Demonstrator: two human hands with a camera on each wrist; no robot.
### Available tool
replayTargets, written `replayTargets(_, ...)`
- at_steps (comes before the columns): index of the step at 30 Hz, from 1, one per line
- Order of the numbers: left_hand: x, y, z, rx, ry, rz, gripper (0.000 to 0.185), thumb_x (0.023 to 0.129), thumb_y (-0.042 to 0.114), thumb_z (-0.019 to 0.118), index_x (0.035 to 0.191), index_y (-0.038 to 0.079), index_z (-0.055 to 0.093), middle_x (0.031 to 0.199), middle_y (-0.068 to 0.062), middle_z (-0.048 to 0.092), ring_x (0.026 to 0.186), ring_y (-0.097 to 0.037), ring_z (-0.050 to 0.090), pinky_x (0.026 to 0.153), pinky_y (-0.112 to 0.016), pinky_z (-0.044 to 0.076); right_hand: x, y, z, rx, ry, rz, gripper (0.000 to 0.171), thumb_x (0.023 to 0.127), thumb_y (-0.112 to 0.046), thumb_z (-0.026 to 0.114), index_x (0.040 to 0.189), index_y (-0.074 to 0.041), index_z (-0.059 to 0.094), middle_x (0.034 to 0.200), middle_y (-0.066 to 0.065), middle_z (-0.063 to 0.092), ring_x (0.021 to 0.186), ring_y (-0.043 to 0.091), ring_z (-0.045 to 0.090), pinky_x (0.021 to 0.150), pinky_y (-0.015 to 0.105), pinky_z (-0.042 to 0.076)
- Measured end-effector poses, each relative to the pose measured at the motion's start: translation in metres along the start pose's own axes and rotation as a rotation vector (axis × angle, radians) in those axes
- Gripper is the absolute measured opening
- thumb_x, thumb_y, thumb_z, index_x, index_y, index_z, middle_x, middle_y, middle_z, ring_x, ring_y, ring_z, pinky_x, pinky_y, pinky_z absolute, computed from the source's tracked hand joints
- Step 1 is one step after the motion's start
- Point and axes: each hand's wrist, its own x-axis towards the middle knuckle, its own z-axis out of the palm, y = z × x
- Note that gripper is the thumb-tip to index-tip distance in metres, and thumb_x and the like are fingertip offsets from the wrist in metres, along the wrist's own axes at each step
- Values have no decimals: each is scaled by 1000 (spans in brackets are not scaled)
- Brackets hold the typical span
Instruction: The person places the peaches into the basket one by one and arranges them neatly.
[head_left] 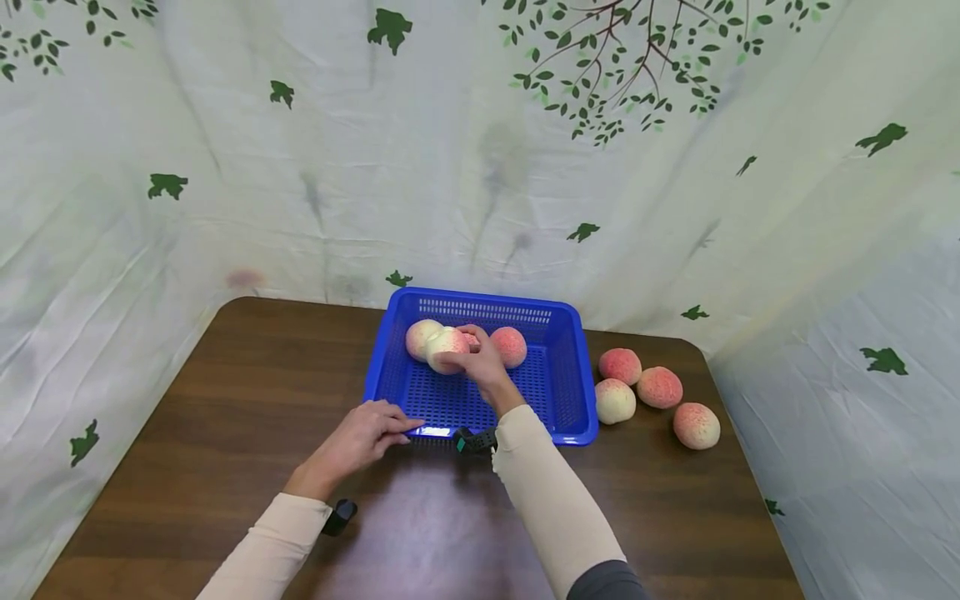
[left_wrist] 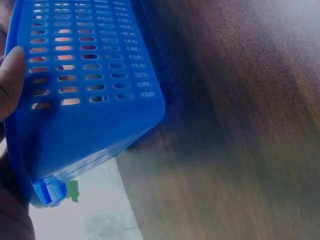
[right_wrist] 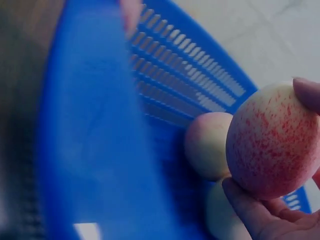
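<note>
The right hand curls its fingers and thumb around a peach, holding it low inside the blue basket, touching or just beside 1 pale peach at 10 o'clock. Another peach lies at 3 o'clock. The left hand rests with straight fingers on the basket's near rim, steadying it. I judge a good release means lowering the fruit until it rests, then loosening the fingers without nudging its neighbours. 4 peaches wait on the table, at 3 o'clock from the basket.
</note>
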Motion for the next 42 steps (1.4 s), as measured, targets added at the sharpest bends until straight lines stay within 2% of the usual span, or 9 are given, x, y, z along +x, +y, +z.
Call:
replayTargets(3, -1, -1, 1, 0, 20, 17, 29, 74, 7, 80, 102, 9, 77, 85, 2, 69, 77, -17, 60, 67, -32, 45, 1, 8, 10, 16, -17, 17, 53, 73, 5, 78, 120, -2, 53, 107, 12, 57, 89, 18, 57, 69, 28, 53)
replayTargets(9, -2, -4, 2, 1, 50, 46, 29, 72, 6, 81, 100, 9, 77, 84, 2, 68, 76, -17, 59, 67, -32, 45, 0, 21, 23, -82, -30, 66, 58, 72, -1, 80, 123, -3, 55, 113, 10, 61, 89, 17, 60, 66, 31, 54)
replayTargets(15, 0, -4, 2, -15, 60, 70, 29, 71, 4, 81, 100, 9, 77, 85, 2, 68, 76, -17, 59, 68, -32, 45, -2, 31, 28, -158, -54, 82, 57, 68, 4, 81, 120, -3, 59, 102, 9, 57, 83, 19, 61, 64, 32, 55)
replayTargets(23, -2, -3, 1, -13, 62, 76, 28, 72, 3, 80, 100, 8, 77, 84, 2, 68, 77, -17, 59, 68, -32, 45, 0, 35, 38, -263, -34, 45, 60, 59, 8, 85, 113, -2, 60, 105, 10, 59, 90, 20, 57, 74, 31, 52)
replayTargets(27, -3, -4, 1, -6, 52, 67, 28, 72, 3, 80, 100, 8, 77, 84, 3, 67, 77, -17, 58, 67, -31, 44, 2, 36, 43, -346, -16, 13, 62, 57, 5, 87, 111, -3, 59, 107, 10, 61, 93, 21, 58, 80, 32, 51)
replayTargets(35, -1, -2, 1, 2, 50, 56, 27, 73, 4, 80, 99, 8, 77, 84, 2, 67, 78, -17, 58, 69, -32, 45, 3, 34, 43, -564, -4, -43, 65, 59, -13, 92, 114, -7, 59, 109, 7, 64, 98, 21, 60, 90, 34, 47)
replayTargets(42, -3, -1, 0, -5, 41, 36, 27, 73, 5, 80, 100, 8, 77, 83, 2, 67, 78, -17, 58, 68, -32, 45, 3, 35, 45, -602, -28, -40, 68, 63, -17, 91, 119, -6, 55, 115, 10, 62, 104, 24, 59, 94, 36, 45)
